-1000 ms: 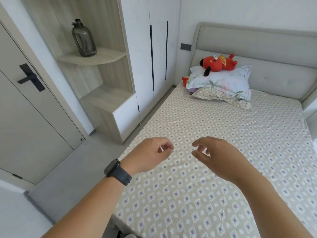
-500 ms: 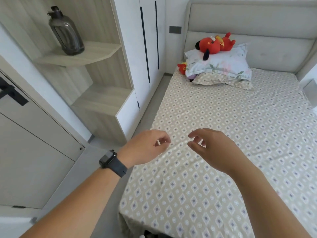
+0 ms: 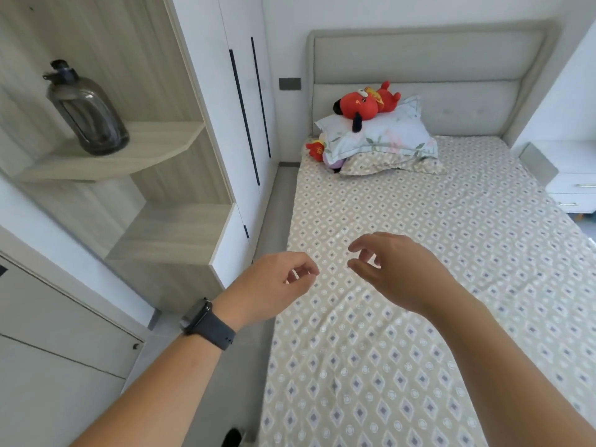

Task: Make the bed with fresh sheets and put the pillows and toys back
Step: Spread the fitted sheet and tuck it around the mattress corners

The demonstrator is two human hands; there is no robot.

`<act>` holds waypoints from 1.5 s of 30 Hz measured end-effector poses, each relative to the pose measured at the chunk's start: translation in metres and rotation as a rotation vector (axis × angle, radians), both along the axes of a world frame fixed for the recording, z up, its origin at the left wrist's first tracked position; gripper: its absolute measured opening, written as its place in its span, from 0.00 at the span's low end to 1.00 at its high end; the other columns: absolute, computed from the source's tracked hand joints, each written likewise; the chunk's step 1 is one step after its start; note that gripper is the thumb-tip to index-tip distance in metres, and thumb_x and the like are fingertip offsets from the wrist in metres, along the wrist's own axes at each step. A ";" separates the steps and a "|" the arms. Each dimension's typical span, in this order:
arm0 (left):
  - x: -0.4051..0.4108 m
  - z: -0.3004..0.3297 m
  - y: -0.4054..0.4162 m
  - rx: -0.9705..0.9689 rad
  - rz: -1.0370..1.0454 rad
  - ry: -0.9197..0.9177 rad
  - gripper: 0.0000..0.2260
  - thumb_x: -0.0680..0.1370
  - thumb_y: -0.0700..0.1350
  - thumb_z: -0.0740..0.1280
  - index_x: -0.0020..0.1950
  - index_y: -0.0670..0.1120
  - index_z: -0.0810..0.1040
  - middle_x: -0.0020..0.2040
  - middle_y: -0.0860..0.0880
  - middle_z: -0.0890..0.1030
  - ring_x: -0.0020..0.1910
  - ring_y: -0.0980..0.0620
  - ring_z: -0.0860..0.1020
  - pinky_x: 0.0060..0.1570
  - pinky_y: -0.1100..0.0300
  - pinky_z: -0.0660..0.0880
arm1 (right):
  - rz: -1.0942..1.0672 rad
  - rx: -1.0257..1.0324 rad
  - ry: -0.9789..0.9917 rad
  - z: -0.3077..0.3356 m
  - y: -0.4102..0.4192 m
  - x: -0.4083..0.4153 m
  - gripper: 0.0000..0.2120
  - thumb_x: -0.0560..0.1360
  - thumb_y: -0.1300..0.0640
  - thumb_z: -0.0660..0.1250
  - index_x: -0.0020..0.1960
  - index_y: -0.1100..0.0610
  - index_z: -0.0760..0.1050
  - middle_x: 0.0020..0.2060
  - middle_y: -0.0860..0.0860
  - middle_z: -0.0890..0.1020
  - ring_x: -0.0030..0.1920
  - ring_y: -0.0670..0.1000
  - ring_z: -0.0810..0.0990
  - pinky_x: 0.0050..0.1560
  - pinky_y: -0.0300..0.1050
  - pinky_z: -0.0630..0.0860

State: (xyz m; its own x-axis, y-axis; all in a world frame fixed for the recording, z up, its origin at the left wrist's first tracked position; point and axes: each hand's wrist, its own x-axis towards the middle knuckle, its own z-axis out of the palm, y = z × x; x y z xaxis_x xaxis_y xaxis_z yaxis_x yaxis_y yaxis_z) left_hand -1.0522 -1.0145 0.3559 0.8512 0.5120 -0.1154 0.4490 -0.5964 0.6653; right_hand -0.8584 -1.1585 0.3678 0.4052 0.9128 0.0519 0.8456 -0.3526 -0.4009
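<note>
Both hands hang in the air above the near part of the bed, neither one holding anything. The left hand [image 3: 274,287], with a dark watch [image 3: 206,324] on its wrist, has its fingers loosely curled, thumb and forefinger tips close together with a small gap showing between them. The right hand [image 3: 393,269] sits just beside it, apart from it, fingers relaxed and bent, thumb and forefinger parted in a narrow gap. Under them lies the patterned sheet [image 3: 419,253], beige with small diamond shapes, spread over the whole mattress; faint creases run under and below the hands, and whether a fingertip brushes the cloth cannot be told. Well beyond the hands, at the head of the bed against the grey padded headboard [image 3: 429,59], lie two stacked pillows: the floral pillow [image 3: 387,137] rests on top of the patterned pillow [image 3: 393,164], whose case matches the sheet. A red plush toy [image 3: 364,103] lies on the upper pillow, and a smaller red toy [image 3: 316,150] peeks out at the left end of the stack, with something purple beside it that is too hidden to name. Left of the bed stands a white wardrobe [image 3: 245,124] and open wooden shelves, where a dark water jug [image 3: 87,111] stands on the upper shelf [image 3: 154,146]. A white nightstand [image 3: 571,175] stands at the right edge.
</note>
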 end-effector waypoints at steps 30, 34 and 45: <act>0.071 -0.029 0.209 0.092 -0.743 0.012 0.26 0.76 0.73 0.57 0.72 0.64 0.68 0.71 0.68 0.67 0.71 0.67 0.64 0.72 0.54 0.66 | -0.635 -0.110 -0.059 -0.014 0.124 -0.084 0.18 0.80 0.39 0.60 0.68 0.41 0.73 0.66 0.36 0.72 0.66 0.43 0.68 0.62 0.42 0.71; 0.123 -0.035 0.268 0.123 -0.854 0.029 0.24 0.77 0.70 0.58 0.72 0.64 0.69 0.72 0.69 0.66 0.70 0.70 0.61 0.72 0.59 0.64 | -0.720 -0.128 -0.014 -0.021 0.186 -0.051 0.18 0.81 0.40 0.60 0.70 0.41 0.72 0.66 0.36 0.71 0.67 0.43 0.67 0.64 0.42 0.70; 0.219 -0.016 0.411 0.145 -0.926 -0.033 0.22 0.77 0.70 0.59 0.68 0.64 0.72 0.68 0.67 0.71 0.67 0.66 0.68 0.67 0.54 0.70 | -0.866 -0.144 -0.005 -0.001 0.298 0.004 0.17 0.81 0.41 0.60 0.69 0.41 0.73 0.66 0.36 0.72 0.67 0.41 0.67 0.62 0.40 0.69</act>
